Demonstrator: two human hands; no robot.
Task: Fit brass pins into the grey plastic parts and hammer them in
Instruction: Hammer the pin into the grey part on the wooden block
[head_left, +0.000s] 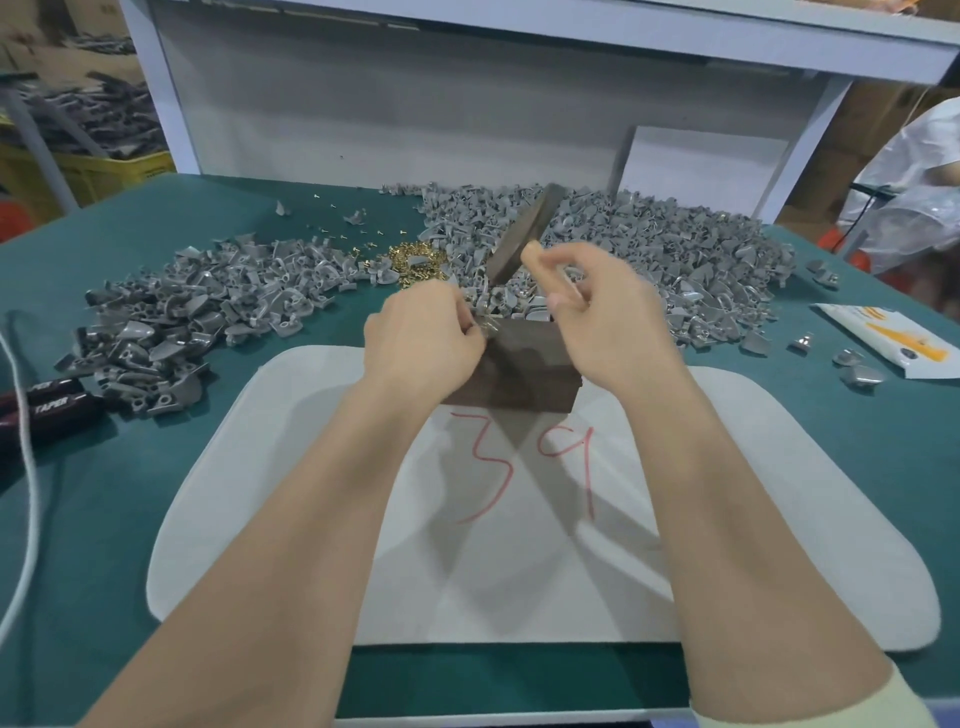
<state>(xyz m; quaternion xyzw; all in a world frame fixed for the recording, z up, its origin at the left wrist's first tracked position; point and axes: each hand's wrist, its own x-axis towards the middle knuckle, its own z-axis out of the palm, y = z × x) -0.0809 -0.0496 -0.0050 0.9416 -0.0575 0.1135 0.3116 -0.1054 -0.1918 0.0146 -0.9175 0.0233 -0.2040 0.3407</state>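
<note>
Fingers (464, 332) of the left hand (422, 349) pinch brass pins (488, 325); mat (519, 582) reads "39".

Two red handwritten digits, "39" (524, 462), stand large on the white, round-cornered flat mat (260, 519) lying on the green table top; they read upright from the wearer's side, the 3 on the left and the 9 on the right. At the left edge of the table lie two dark red and black tool handles. The nearer handle (54, 404) bears the word "TAPER" in white capitals along its length. The farther handle (36, 387) shows only the tail of the same white lettering, too cut off to read whole. The white and orange packet (898, 340) at the right carries print too small to read.
</note>
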